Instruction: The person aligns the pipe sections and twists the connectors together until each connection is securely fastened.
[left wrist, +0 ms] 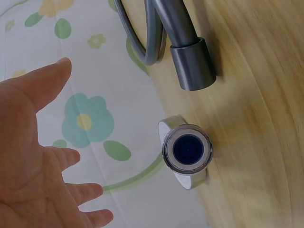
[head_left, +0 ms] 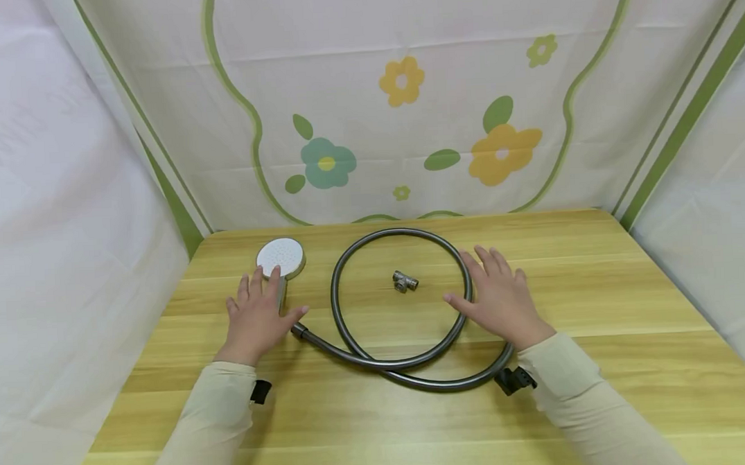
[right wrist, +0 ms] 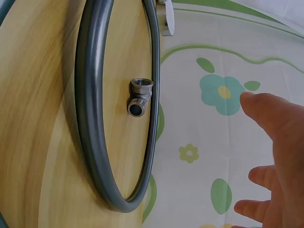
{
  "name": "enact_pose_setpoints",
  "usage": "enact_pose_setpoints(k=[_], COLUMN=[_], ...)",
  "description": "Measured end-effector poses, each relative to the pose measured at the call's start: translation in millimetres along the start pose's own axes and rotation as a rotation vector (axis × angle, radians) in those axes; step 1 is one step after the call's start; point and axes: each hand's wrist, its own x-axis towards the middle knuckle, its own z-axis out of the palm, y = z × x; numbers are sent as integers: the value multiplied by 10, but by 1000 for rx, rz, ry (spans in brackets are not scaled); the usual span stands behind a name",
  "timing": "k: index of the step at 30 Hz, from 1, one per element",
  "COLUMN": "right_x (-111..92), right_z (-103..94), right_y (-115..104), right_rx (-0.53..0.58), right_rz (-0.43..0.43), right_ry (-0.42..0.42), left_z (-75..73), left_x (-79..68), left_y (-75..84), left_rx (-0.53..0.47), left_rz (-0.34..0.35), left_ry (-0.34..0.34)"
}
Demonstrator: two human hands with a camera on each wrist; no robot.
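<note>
My left hand (head_left: 258, 319), fingers spread, hovers over the handle of a shower head (head_left: 281, 257) with a white round face. In the left wrist view the handle's threaded end (left wrist: 187, 149) faces the camera, apart from the hose's end fitting (left wrist: 194, 65). A dark grey shower hose (head_left: 409, 363) lies looped on the table. Inside the loop sits a small metal tee fitting (head_left: 405, 281), whose openings show in the right wrist view. My right hand (head_left: 502, 303), also spread and holding nothing, is over the loop's right side. The hose's other end is hidden near the right wrist.
The wooden table (head_left: 599, 278) has a white cloth backdrop (head_left: 368, 122) with flowers along its back edge. White cloth walls (head_left: 65, 204) rise on the left and right sides. Black camera mounts (head_left: 515, 380) sit under both wrists.
</note>
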Motion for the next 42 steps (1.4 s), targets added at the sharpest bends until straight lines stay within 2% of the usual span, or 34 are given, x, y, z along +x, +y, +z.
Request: enact_pose_setpoints(k=[7,25,30,35,42], right_x=[-5,5,8,15,30], right_z=[48,131,156,163,186], right_y=[-49,-245,-314,-384,-467], right_rx=[25,107,128,110,145], right_rz=[-4,-50,-64,-85,-91], right_ry=[-17,15,11,23,21], left_z=[-39,-40,-40,-36,-41], left_x=[-15,-4,0,18,25], left_y=[-20,-164,-194,-220,-243], left_rx=[-27,-70,-106,-156,-228], left_rz=[-13,-15,-14,-44,-69], left_ry=[-23,-19,-27,-49,-63])
